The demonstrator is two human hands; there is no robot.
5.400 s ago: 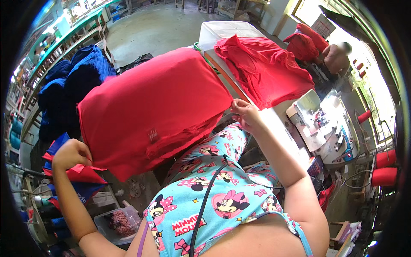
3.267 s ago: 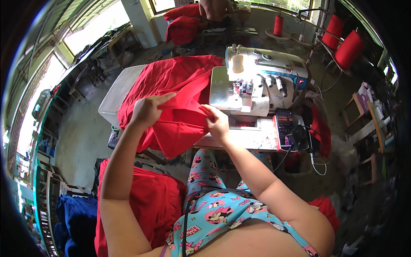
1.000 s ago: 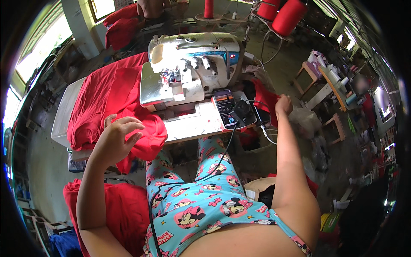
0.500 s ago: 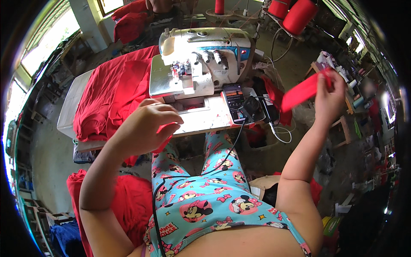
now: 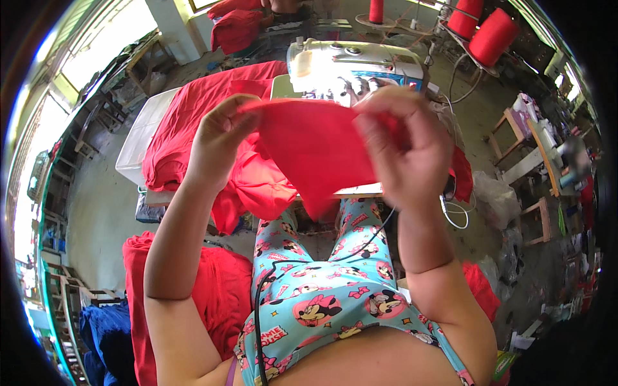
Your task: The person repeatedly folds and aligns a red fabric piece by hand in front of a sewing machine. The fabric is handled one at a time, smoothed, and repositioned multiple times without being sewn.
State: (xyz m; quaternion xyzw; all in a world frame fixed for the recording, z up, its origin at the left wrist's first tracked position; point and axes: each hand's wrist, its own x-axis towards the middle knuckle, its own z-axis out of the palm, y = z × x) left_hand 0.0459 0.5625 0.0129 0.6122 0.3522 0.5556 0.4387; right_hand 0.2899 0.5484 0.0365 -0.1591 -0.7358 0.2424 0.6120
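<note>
A piece of red fabric (image 5: 315,138) is stretched between my two hands, in front of the sewing machine (image 5: 360,61). My left hand (image 5: 222,132) pinches its left upper corner. At the other end my right hand (image 5: 409,138), blurred by motion, grips the fabric between thumb and fingers. The cloth hangs down to a point between them and hides the needle area and much of the machine's lit work surface. Behind my left hand, more red cloth (image 5: 177,145) lies draped over the table's left side and hangs off its front edge.
Red thread cones (image 5: 492,37) stand on a rack at the back right. A pile of red cloth (image 5: 219,296) lies beside my left leg, with dark blue cloth (image 5: 106,344) further left. A black cable (image 5: 259,309) runs across my lap. Wooden stools (image 5: 537,222) stand to the right.
My right hand has brought the red fabric from the right to the front of the machine. My left hand has risen and taken hold of its other end. The view has shifted.
</note>
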